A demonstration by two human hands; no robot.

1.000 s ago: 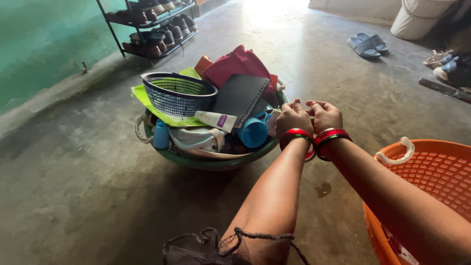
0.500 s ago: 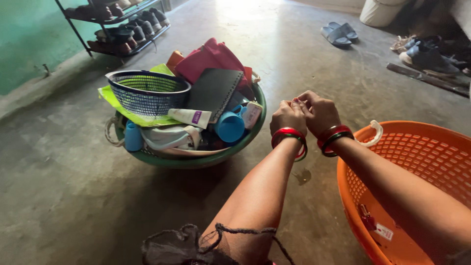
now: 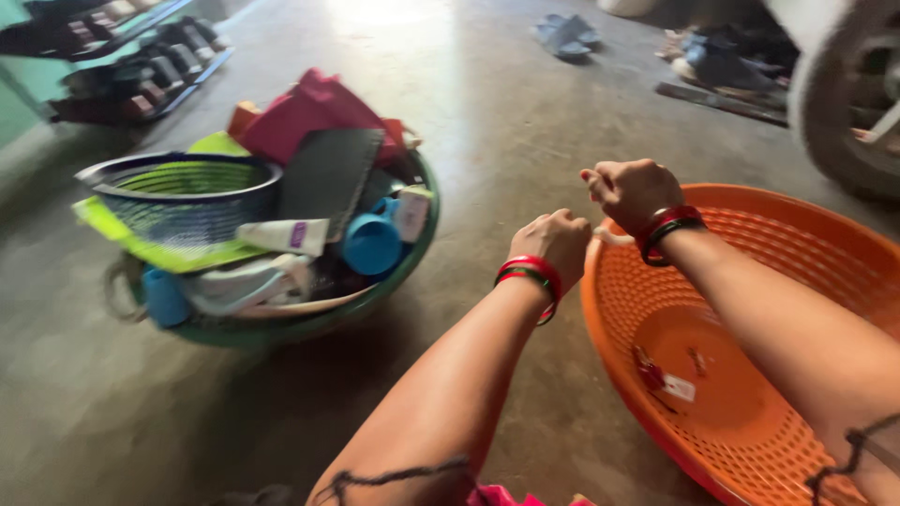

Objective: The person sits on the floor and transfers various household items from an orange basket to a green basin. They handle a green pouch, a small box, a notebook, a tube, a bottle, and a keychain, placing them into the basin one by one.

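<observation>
Orange basket point(image 3: 750, 412): on the floor at the person's right, empty but for a small tag inside; its near-left rim lies just under both hands.
Right hand point(image 3: 633, 192): curled into a fist over the basket's far-left rim, by a pale handle loop point(image 3: 614, 237); the grip is closed, but the blur hides whether it pinches anything.
Left hand point(image 3: 560, 242): also a closed fist, just beside the rim on the outside, holding nothing I can make out.
Green tub point(image 3: 309, 323): to the left, well apart from the orange basket, heaped full.
In the tub: a dark mesh basket point(image 3: 178, 192), a white tube point(image 3: 281, 234), a blue cup point(image 3: 372, 245), a dark notebook point(image 3: 328, 173), a red bag point(image 3: 305, 112).
Floor point(image 3: 506, 131): bare concrete between the two containers.
Doing it well: I judge a firm hold on the rim or loop with both hands level would keep the basket from tipping.
</observation>
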